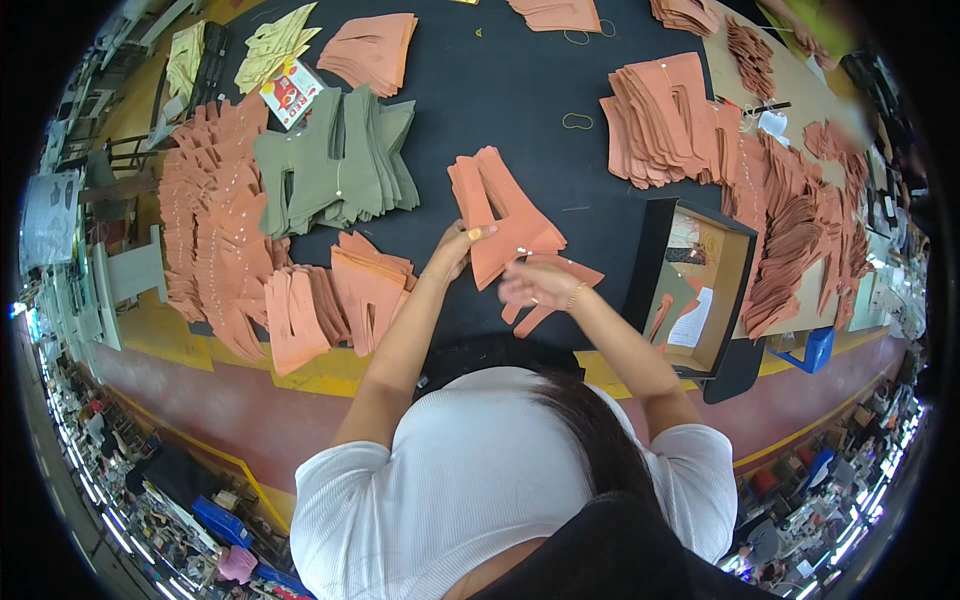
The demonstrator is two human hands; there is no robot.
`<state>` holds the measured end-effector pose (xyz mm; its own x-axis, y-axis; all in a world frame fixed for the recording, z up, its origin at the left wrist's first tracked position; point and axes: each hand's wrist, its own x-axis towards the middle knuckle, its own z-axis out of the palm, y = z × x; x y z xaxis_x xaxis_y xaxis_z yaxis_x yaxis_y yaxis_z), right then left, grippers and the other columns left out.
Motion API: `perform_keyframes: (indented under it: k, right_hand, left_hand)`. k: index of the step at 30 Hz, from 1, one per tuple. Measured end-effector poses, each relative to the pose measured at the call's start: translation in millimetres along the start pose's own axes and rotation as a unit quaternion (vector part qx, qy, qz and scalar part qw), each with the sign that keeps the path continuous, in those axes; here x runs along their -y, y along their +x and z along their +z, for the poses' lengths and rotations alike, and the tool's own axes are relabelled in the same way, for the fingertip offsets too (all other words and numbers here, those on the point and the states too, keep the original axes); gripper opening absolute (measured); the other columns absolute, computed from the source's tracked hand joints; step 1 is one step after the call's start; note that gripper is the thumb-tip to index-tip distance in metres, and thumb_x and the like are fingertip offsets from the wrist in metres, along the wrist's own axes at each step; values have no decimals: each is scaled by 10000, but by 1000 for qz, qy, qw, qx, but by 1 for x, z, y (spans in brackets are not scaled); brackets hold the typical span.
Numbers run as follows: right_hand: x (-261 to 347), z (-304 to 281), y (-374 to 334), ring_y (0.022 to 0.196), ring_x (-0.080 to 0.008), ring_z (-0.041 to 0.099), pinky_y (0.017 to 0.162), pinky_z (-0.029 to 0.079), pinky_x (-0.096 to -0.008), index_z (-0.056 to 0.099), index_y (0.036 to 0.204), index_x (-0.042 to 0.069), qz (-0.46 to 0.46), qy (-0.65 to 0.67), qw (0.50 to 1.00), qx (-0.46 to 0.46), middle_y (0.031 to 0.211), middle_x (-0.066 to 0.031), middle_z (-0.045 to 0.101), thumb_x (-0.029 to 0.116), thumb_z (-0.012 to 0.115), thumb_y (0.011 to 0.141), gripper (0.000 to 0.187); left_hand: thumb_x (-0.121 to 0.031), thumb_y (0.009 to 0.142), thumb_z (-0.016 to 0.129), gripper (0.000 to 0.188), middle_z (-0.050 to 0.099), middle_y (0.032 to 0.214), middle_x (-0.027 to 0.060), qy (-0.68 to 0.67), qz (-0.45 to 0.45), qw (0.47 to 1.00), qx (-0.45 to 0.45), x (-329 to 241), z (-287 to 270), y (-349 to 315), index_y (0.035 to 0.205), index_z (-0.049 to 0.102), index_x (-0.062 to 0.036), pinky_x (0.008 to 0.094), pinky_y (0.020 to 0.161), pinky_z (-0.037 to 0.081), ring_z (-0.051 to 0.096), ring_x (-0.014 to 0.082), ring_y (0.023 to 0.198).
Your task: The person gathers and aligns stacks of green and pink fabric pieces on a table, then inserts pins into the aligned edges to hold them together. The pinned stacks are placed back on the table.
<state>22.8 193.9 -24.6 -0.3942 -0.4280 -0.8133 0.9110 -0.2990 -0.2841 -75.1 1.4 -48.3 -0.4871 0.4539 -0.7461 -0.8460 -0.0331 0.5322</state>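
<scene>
My left hand grips a small stack of salmon-orange cut-out pieces by its left edge, thumb on top. The pieces look like flat leather or fabric, with a long slot. A small white mark or tie shows near their lower edge. Close by that edge is my right hand, its fingers curled and smeared by motion; whether they pinch anything is unclear. Another orange cut-out piece lies around and partly under the right hand, its narrow strips showing below.
Green pieces and orange stacks lie left on the dark table. Further orange stacks are at right, beside an open black box holding papers and scraps. A yellow-green loop lies farther back. Another person's hand appears far right.
</scene>
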Motion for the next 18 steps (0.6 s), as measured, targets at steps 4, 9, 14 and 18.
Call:
perform_keyframes:
  k: [4,9,14,18]
  right_hand:
    - [55,-41,-11,703,-117,667,621,532,-283,690,993,63,-249,-198,945,-71,823,-37,711,224,646,900,191]
    - [148,-85,50,883,-321,625,787,504,-414,679,991,70,-471,-416,615,-477,945,-143,617,149,693,826,183]
    - [178,-90,84,948,-353,566,805,461,-461,626,895,85,-377,-448,585,-561,990,-122,558,152,689,823,117]
    - [164,-90,78,881,-339,581,803,463,-449,581,879,48,-466,-469,538,-523,929,-128,593,124,648,869,101]
  left_hand:
    - [-243,758,823,729,560,1170,159,19,8,998,-53,5,3,8,1273,389,36,369,953,506,580,245,1131]
    - [-202,768,814,656,601,1150,108,-26,38,998,45,5,3,13,1273,454,12,349,925,525,601,214,1102]
    - [-213,798,788,596,612,1142,78,-21,97,995,29,-1,12,4,1273,483,-21,348,912,523,610,178,1063]
    - [-282,815,765,614,590,1200,126,-46,43,998,28,-8,17,-6,1290,485,-13,379,972,489,596,220,1109]
